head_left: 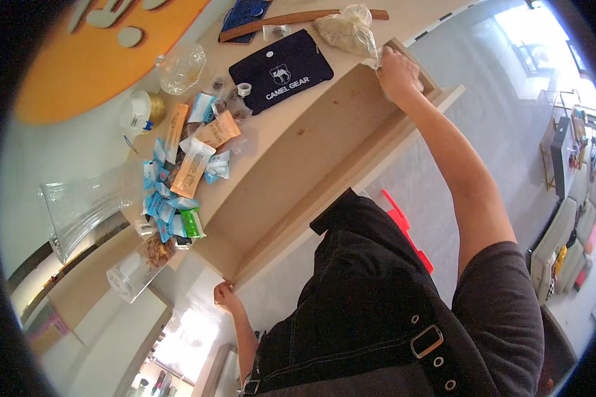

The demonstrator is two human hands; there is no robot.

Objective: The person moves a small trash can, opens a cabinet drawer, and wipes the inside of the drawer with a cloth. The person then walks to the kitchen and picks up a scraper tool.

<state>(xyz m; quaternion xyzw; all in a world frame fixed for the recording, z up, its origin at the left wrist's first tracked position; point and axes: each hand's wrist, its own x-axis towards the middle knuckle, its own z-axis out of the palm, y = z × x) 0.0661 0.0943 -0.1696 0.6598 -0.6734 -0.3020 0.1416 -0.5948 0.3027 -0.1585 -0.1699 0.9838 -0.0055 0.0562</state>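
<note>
A long wooden drawer (291, 169) is pulled out from the table, with a few small brown marks on its bare bottom. My left hand (228, 299) is closed at the drawer's near left corner, its fingertips on the edge. Inside the far right end of the drawer is my right hand (398, 71), its fingers curled down. White crumpled material peeks out on both sides of those fingers; what kind it is I cannot make out. Just beyond this hand a tied clear plastic bag (348, 30) with pale contents lies on the tabletop.
The tabletop holds a dark CAMEL GEAR pouch (282, 71), a brown strip (304, 24), a heap of wrapped snacks (192, 169), a glass bowl (181, 69), a glass vase (89, 208) and a tipped clear jar (139, 268). Below the drawer shows a red object (409, 231).
</note>
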